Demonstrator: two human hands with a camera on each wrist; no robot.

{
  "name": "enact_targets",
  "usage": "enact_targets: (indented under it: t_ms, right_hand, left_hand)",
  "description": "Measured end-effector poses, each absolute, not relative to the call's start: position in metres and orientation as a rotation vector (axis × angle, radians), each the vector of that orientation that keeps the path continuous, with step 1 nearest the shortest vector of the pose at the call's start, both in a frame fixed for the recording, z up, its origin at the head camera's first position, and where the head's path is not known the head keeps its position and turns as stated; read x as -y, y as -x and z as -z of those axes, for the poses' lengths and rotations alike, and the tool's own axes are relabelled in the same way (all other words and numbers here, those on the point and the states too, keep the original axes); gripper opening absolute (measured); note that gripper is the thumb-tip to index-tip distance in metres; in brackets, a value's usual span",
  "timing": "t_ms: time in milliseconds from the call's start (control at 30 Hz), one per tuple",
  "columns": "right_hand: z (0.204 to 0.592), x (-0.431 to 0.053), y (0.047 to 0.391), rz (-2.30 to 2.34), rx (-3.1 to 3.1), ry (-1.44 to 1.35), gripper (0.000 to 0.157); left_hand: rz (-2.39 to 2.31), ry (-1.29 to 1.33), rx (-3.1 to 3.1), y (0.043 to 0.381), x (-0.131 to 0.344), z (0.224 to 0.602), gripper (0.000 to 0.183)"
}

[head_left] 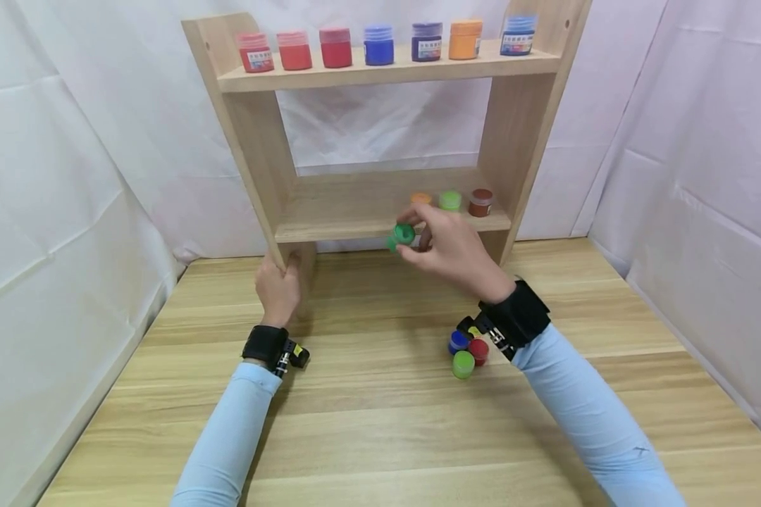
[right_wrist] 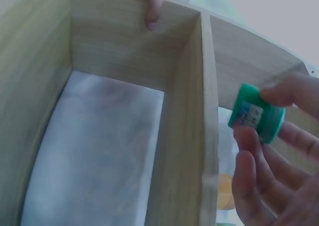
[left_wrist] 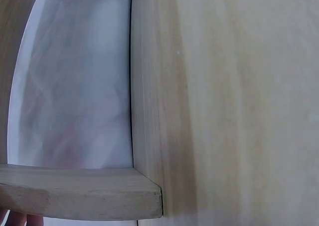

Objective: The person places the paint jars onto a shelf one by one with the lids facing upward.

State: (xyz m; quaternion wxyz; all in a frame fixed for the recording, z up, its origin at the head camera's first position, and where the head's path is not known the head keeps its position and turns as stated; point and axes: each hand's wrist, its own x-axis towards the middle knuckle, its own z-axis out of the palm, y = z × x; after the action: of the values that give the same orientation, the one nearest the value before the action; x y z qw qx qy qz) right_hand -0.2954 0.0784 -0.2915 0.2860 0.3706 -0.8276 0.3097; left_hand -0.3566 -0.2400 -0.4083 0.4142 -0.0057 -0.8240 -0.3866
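My right hand [head_left: 447, 243] pinches a small green paint jar [head_left: 402, 235] between thumb and fingers, just in front of the lower shelf board's front edge. In the right wrist view, the green jar [right_wrist: 255, 115] is tilted and its white label shows. With my left hand [head_left: 277, 285] I grip the lower end of the wooden shelf's left side panel [head_left: 244, 141]. The left thumb [right_wrist: 152, 16] lies over that panel in the right wrist view. Beyond my right hand, orange [head_left: 421, 198], light green [head_left: 449, 201] and brown jars [head_left: 480, 204] stand on the lower board, the orange one partly hidden.
Several red, blue and orange jars stand in a row along the upper board [head_left: 393, 73]. On the wood-grain table [head_left: 355, 422], a blue jar [head_left: 458, 342], a red jar [head_left: 478, 351] and a light green jar [head_left: 463, 365] cluster below my right wrist. White cloth [head_left: 51, 176] hangs around the table.
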Motion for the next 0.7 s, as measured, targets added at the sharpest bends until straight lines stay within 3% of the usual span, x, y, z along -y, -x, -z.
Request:
enact_targets:
  t_ms: [700]
  right_hand:
    - [0.282,-0.056,0.316,-0.607,2.190,-0.723,0.024]
  left_hand:
    - [0.966,0.037,2.068,0.357,0.241,0.407,0.028]
